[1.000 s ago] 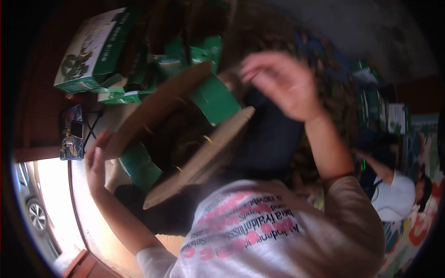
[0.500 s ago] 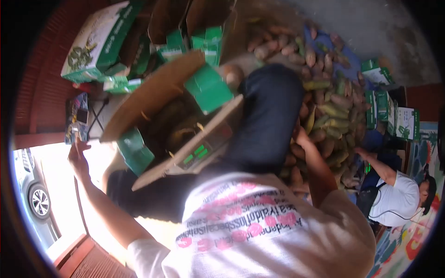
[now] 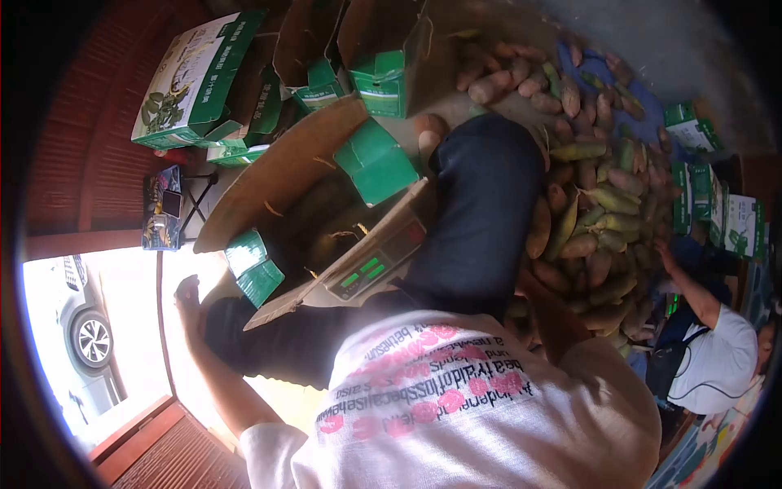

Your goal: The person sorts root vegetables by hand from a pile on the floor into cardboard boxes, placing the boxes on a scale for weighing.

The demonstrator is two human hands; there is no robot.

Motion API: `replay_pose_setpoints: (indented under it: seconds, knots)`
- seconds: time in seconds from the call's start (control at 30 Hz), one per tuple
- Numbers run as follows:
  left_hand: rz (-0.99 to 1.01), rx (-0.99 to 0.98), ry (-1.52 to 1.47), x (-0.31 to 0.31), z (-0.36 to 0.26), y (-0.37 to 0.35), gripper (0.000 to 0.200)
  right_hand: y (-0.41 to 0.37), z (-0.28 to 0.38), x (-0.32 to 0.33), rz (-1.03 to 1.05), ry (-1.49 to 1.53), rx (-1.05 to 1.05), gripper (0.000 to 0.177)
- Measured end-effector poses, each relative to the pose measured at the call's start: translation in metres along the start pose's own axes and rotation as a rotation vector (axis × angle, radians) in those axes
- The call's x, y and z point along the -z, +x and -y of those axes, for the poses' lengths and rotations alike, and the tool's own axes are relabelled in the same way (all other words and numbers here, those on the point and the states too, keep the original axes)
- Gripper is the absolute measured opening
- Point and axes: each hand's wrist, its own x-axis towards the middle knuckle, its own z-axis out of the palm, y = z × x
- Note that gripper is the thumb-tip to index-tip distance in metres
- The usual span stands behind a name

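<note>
My left hand [image 3: 189,293] is beside my left knee against the bright doorway, fingers partly spread and dark in shadow; nothing shows in it. My right hand [image 3: 528,284] is down at the near side of the produce pile, its fingers hidden behind my right knee. The pile [image 3: 599,220] consists of long, tapered, pinkish-brown and yellow-green produce. Between my legs an open cardboard box [image 3: 281,155] with green flaps sits tilted in view, with some produce in its shadowed inside. Next to it, a digital scale [image 3: 391,259] shows lit green digits.
Open green cartons [image 3: 379,81] and a printed white-green box [image 3: 191,77] stand at upper left. A small stand [image 3: 161,208] bears a phone-like device. More boxes [image 3: 692,196] are at right, near a co-worker [image 3: 717,359] reaching to the pile. A car [image 3: 85,334] is outside.
My left hand has come down and right, away from the small stand toward my knee. My right hand has drawn back nearer my body. The whole view has shifted slightly.
</note>
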Motion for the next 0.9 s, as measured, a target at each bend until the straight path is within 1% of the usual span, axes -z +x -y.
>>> replay_pose_setpoints:
  seconds: [0.03,0.1,0.17,0.2,0.23,0.3,0.33,0.43,0.53,0.63,0.73,0.83,0.9]
  knots:
    - [-0.001,-0.003,0.015,0.001,-0.005,0.000,0.023,-0.014,0.012,0.003,0.006,-0.128,0.001,0.035]
    - [0.015,0.012,0.004,0.002,-0.012,0.001,0.025,-0.043,0.028,0.010,0.010,-0.293,0.021,0.038]
    - [0.032,0.057,-0.049,0.004,-0.017,-0.002,0.027,-0.057,0.039,0.016,0.003,-0.387,0.039,0.041]
    - [0.045,0.064,0.060,0.006,-0.018,-0.001,0.029,-0.060,0.040,0.017,-0.008,-0.408,0.043,0.042]
    - [0.056,0.052,0.047,0.004,-0.019,0.001,0.029,-0.049,0.033,0.010,0.004,-0.404,0.065,0.046]
    - [0.072,0.039,0.028,0.007,-0.019,0.000,0.029,-0.040,0.018,-0.003,-0.047,-0.407,0.095,0.051]
    - [0.063,0.055,0.005,0.007,-0.020,0.000,0.029,-0.035,0.012,-0.006,-0.079,-0.412,0.115,0.053]
    - [0.006,-0.022,0.050,0.005,-0.021,0.002,0.024,-0.029,0.003,-0.005,-0.086,-0.401,0.113,0.063]
    - [-0.050,-0.034,0.020,0.003,-0.017,0.003,0.024,-0.014,-0.007,-0.018,-0.150,-0.312,-0.006,0.061]
    - [-0.084,-0.009,0.028,0.004,-0.018,0.001,0.024,-0.009,-0.012,-0.012,-0.055,-0.158,-0.223,0.070]
    - [-0.093,0.010,0.035,0.006,-0.013,0.002,0.025,-0.011,-0.026,-0.021,-0.079,-0.209,-0.168,0.071]
    - [-0.100,0.014,0.073,0.007,-0.009,0.002,0.025,-0.015,-0.039,-0.027,-0.066,-0.289,-0.112,0.060]
    - [-0.137,0.074,0.041,0.004,-0.015,0.000,0.024,-0.009,-0.044,-0.038,-0.121,-0.228,-0.133,0.051]
